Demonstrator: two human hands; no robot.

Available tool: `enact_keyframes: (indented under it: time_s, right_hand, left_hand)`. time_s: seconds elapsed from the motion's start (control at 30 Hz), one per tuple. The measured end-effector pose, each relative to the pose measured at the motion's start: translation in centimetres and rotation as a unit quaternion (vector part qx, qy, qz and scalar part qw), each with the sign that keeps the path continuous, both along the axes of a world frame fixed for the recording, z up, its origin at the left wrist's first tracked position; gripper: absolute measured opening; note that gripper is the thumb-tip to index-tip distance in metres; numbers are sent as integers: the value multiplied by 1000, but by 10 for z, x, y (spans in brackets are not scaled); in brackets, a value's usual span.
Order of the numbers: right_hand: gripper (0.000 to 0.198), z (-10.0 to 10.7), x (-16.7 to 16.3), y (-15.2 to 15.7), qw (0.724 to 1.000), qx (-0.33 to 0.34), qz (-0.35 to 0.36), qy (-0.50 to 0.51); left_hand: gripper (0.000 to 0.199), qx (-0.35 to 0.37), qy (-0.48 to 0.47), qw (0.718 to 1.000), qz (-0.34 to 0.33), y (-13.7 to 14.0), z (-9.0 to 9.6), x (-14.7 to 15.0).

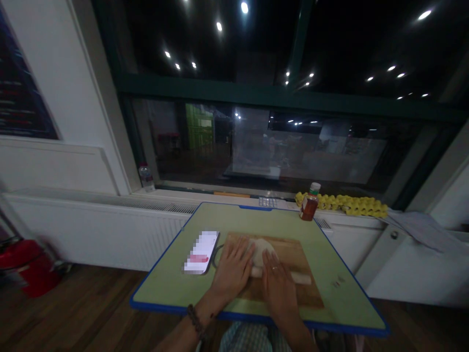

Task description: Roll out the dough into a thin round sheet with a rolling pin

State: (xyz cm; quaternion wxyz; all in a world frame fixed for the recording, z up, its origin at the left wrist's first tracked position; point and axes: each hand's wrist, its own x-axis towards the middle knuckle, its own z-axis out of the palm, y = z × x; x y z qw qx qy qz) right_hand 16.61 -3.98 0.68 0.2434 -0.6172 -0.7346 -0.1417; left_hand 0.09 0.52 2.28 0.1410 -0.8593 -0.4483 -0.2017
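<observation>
A round of pale dough [261, 247] lies on a wooden board [308, 293], partly hidden by my fingers. A slim, light rolling pin [302, 278] crosses the dough near its front edge. My left hand [234, 261] lies over the pin's left part, fingers stretched forward beside the dough; that end of the pin is hidden beneath it. My right hand [277, 283], with a ring, rests flat across the pin, its fingertips at the dough's right side. Both hands have their fingers extended rather than wrapped around the pin.
A lit phone [201, 253] lies left of the board on the green, blue-edged table [168, 274]. A bottle of red-brown liquid [309, 203] stands at the far right corner. Yellow egg trays [348, 204] and a clear bottle [146, 177] are along the windowsill.
</observation>
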Motion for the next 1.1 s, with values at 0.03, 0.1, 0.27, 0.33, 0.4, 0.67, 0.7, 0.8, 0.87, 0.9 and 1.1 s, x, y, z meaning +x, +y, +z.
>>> enact_keyframes:
  time_s: [0.03, 0.1, 0.27, 0.33, 0.4, 0.67, 0.7, 0.8, 0.87, 0.9, 1.1]
  right_hand:
    - [47, -2, 0, -6, 1000, 6, 0, 4]
    - [47, -2, 0, -10, 1000, 1, 0, 10]
    - [45, 21, 5, 16, 998, -56, 15, -4]
    - [44, 30, 7, 29, 997, -81, 13, -6]
    - [43, 32, 7, 35, 996, -86, 8, -3]
    - [45, -8, 7, -4, 999, 22, 46, 17]
    - [45, -12, 8, -8, 998, 31, 51, 16]
    - [46, -15, 11, -11, 997, 48, 58, 14]
    - [46, -9, 12, -3, 997, 33, 64, 12]
    - [46, -3, 12, 3, 998, 16, 66, 9]
    - [46, 28, 9, 41, 995, -80, 51, -7]
  left_hand:
    - [49, 4, 1, 1000, -5, -5, -1, -1]
    - [49, 8, 3, 1000, -9, -7, 0, -1]
    - [48, -22, 4, 999, 34, 21, 7, 12]
    - [48, -51, 11, 997, 53, 34, 9, 17]
    - [48, -64, 14, 996, 61, 39, 10, 19]
    - [48, 4, 18, 1000, 4, -9, 3, 6]
    - [49, 5, 20, 1000, 3, -13, 2, 4]
    - [50, 3, 24, 1000, 3, -17, -1, 4]
    - [49, 2, 18, 1000, 8, -10, 0, 6]
    - [48, 1, 15, 1000, 13, -5, 1, 8]
    - [47, -32, 12, 998, 57, 27, 11, 18]
